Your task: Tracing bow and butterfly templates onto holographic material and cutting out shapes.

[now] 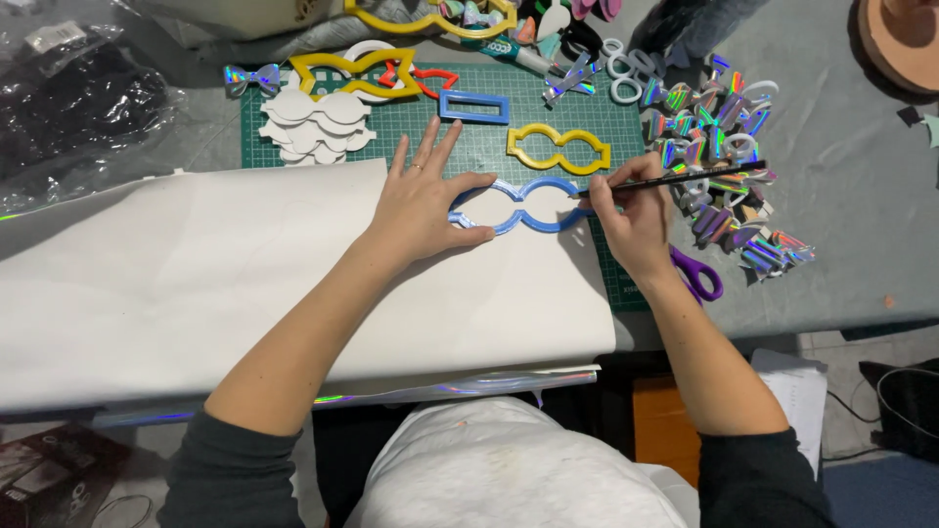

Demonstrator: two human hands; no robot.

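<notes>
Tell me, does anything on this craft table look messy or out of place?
Mostly tidy work. The shiny bows lie in a loose heap at the right, and purple scissors sit half hidden under the right hand, near the mat's edge.

One head camera, straight down on the bench

Worn on the head, looking steeply down and forward over both forearms. Close in on the white sheet [245, 274] and green cutting mat [489, 137]; lap at bottom edge. No second view to overlap.
</notes>
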